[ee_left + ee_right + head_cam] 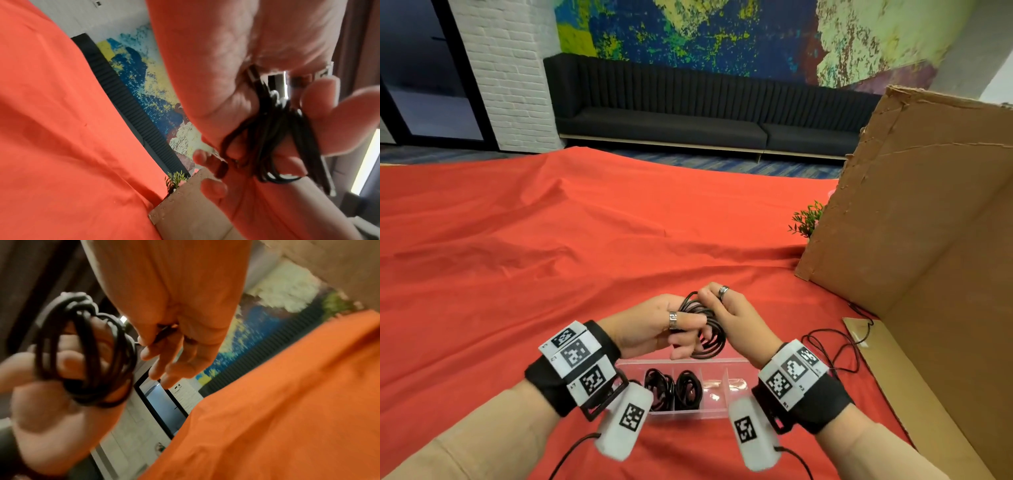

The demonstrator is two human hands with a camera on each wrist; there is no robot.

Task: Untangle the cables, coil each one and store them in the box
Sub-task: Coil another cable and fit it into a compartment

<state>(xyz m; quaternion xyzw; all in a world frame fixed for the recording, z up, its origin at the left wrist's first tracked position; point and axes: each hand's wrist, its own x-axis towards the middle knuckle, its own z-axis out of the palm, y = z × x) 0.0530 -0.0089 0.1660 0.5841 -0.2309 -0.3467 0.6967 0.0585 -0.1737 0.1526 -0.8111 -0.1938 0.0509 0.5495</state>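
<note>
Both hands hold one coiled black cable [705, 329] above the clear plastic box [736, 363]. My left hand [654, 329] has its fingers through the loops and its thumb pressed across them; the same coil [287, 138] fills the left wrist view. My right hand [726, 315] pinches the cable's end at the top of the coil [88, 350], thumb against forefinger. In the box, two coiled black cables [659, 387] [688, 387] sit in separate compartments on the left. The box's near left part is hidden by my wrists.
A red cloth [551, 257] covers the table. A large cardboard panel [914, 222] stands at the right, with a thin black wire [839, 346] looped beside it and a small green plant [806, 219] behind it. A dark sofa [688, 113] lines the far wall.
</note>
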